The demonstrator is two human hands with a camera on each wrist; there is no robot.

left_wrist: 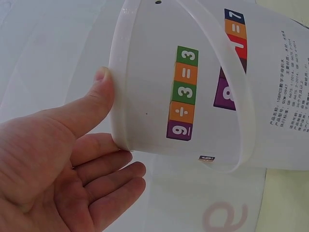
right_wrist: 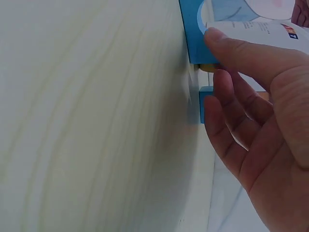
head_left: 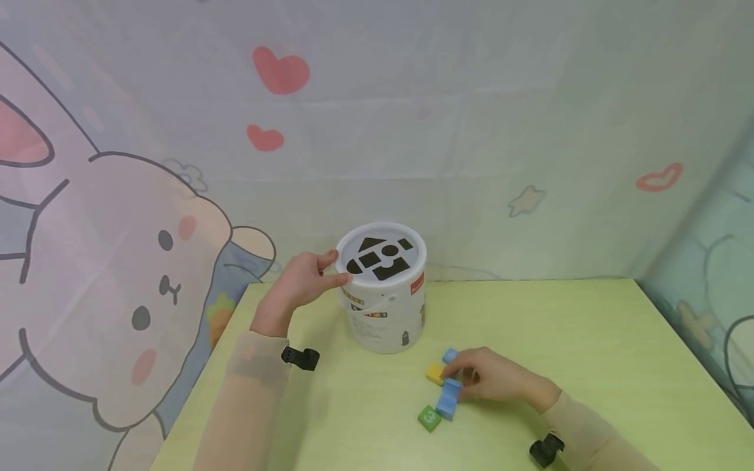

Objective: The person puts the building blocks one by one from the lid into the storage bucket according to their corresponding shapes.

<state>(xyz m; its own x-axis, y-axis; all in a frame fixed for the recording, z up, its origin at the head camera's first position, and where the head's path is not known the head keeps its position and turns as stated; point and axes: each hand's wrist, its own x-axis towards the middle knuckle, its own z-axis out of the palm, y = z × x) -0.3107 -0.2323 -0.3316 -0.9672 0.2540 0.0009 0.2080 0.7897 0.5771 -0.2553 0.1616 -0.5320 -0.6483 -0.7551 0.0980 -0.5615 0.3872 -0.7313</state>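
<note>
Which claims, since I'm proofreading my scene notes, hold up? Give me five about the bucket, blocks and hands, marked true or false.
1. The left hand touches the lid of the white bucket. True.
2. The white bucket lies on its side. False: it stands upright on the table.
3. The lid has a dark triangular opening. True.
4. The right hand grips the green block marked 3. False: that block lies apart from the hand, whose thumb is at the blue arch block.
5. The yellow block lies nearer the white bucket than the green block does. True.
</note>
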